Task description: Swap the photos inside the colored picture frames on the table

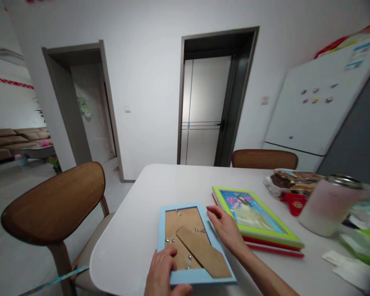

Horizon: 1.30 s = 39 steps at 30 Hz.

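Observation:
A light blue picture frame (161, 230) lies back side up on the white table, showing a brown backing board (172, 224), several metal clips and a brown stand flap (200, 250). My left hand (165, 273) grips its lower left corner, thumb at the bottom edge and fingers over the left side. My right hand (223, 226) rests beside the upper right edge, fingers slightly curled and thumb apart from them. Right of it, a green frame (283, 236) with a picture of a figure in a dress lies on top of red frames (274, 248).
On the white table (132, 218), a pink and white jar (327, 205), a red item (295, 203), packaged food (296, 181) and white tissue (351, 267) stand or lie at the right. Wooden chairs (55, 201) are at the left and far side.

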### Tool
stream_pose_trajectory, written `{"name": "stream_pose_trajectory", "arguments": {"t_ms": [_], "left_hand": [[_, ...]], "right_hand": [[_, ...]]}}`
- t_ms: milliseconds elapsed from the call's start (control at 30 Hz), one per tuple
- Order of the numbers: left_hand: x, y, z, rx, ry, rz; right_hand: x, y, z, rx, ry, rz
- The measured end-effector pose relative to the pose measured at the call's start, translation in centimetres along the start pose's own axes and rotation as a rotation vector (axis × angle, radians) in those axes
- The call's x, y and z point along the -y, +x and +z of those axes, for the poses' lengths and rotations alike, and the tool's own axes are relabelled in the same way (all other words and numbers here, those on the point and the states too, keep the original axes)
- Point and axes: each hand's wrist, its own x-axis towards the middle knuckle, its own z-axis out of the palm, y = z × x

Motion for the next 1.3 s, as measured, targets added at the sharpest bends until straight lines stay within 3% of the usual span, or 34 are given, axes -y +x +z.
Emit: {"name": "stream_pose_trajectory", "arguments": {"t_ms": [67, 133, 167, 267, 367, 467, 500, 567, 633, 733, 867, 1000, 1100, 1200, 1300], "left_hand": [[-0.7, 0.6, 0.8, -0.145, -0.244, -0.062], [-2.2, 1.5, 2.4, -0.22, -0.529, -0.111], [-3.2, 2.1, 3.3, -0.234, -0.654, -0.119], [-6.9, 4.2, 4.7, -0.273, -0.895, -0.105], [-10.8, 7.1, 4.1, -0.243, -1.013, -0.083], [-13.0, 10.4, 4.0, -0.039, -0.998, -0.115], [-13.1, 11.3, 4.6, 0.004, -0.958, -0.133], [-12.5, 13.0, 6.9, 0.016, -0.842, -0.188], [-11.1, 14.1, 9.8, 0.015, -0.775, -0.23], [-9.0, 14.6, 13.5, 0.011, -0.678, -0.277], [-7.3, 13.5, 15.4, 0.003, -0.557, -0.332], [-6.7, 12.0, 15.8, 0.039, -0.522, -0.334], [-6.0, 11.6, 15.3, 0.035, -0.5, -0.339], [-4.4, 11.8, 13.4, -0.022, -0.468, -0.352], [-2.1, 12.6, 10.2, -0.099, -0.429, -0.36]], "right_hand": [[0.2, -2.5, -0.6, -0.044, 0.174, 0.112], [1.1, -5.2, 0.1, 0.08, 0.677, 0.418], [1.7, -6.2, 0.7, 0.128, 0.831, 0.491], [3.5, -6.9, 0.9, 0.082, 1.087, 0.4], [3.7, -4.3, -3.2, -0.095, 0.959, 0.303], [1.8, -0.2, -9.6, -0.121, 0.428, 0.313], [0.9, 1.1, -11.6, -0.12, 0.356, 0.328], [-1.1, 3.1, -14.6, -0.127, 0.256, 0.341], [-3.0, 4.4, -16.4, -0.131, 0.173, 0.347], [-5.6, 5.2, -17.3, -0.119, 0.086, 0.337], [-8.2, 4.7, -17.8, -0.069, 0.059, 0.33], [-9.0, 2.9, -18.0, 0.019, 0.102, 0.388], [-8.5, 1.8, -17.0, 0.068, 0.147, 0.402], [-7.2, 1.6, -14.3, 0.079, 0.193, 0.364], [-5.3, 2.3, -10.2, 0.067, 0.2, 0.288]]}}
